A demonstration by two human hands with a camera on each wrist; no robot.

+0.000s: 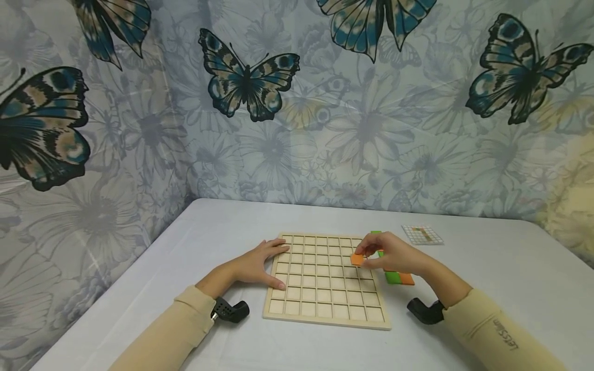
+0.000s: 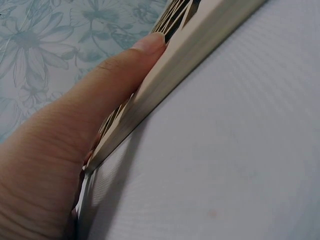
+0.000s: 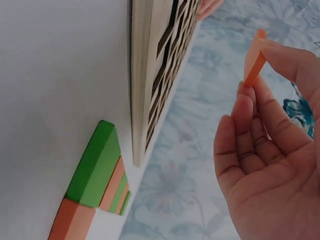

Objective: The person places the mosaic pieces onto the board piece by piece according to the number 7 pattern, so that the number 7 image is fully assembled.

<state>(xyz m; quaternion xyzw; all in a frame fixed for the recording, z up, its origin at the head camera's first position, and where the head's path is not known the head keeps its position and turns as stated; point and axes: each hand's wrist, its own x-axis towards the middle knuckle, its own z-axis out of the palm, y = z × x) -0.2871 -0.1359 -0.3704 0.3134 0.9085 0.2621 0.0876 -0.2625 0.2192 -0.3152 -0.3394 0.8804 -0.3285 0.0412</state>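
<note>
A square wooden grid board [image 1: 320, 296] lies on the white table, its cells pale and bare in the head view. My left hand [image 1: 255, 265] rests on the board's left edge, fingers and thumb spread; in the left wrist view the thumb [image 2: 120, 70] lies over the rim. Above the board's right side, my right hand [image 1: 390, 252] pinches an orange square tile [image 1: 357, 259] between thumb and fingers. The right wrist view shows that orange tile [image 3: 254, 59] held up, apart from the board.
Green tiles [image 1: 392, 277] and orange tiles [image 1: 407, 279] lie beside the board's right edge, partly hidden by the right hand. A small card with a grid pattern [image 1: 423, 235] lies farther back at the right. Butterfly-patterned cloth [image 1: 325, 154] hangs behind the table.
</note>
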